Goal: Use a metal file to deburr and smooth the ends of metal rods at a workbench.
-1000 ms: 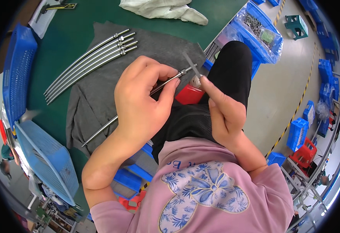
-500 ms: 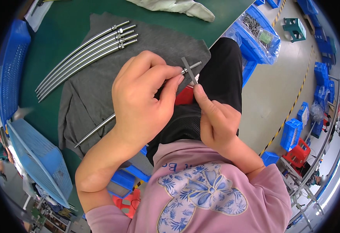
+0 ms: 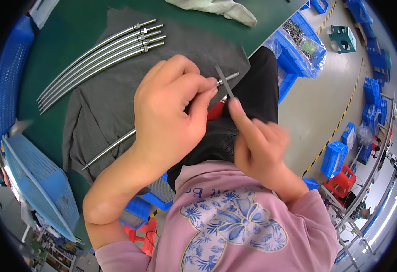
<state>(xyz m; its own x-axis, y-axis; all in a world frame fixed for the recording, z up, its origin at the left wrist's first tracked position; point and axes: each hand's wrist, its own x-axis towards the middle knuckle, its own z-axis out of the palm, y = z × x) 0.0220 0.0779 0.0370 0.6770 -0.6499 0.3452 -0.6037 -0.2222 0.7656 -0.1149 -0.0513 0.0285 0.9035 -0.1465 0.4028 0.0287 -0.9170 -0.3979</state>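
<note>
Your left fingers (image 3: 200,83) pinch a slim silver metal rod (image 3: 110,149), apparently unfinished; your right fingers (image 3: 236,106) grip a flat grey strip (image 3: 228,88) crossing it.

Single head fisheye, facing down, close above left hand (image 3: 169,106) and right hand (image 3: 262,147); counter (image 3: 67,41) left, floor (image 3: 307,113) right.
</note>
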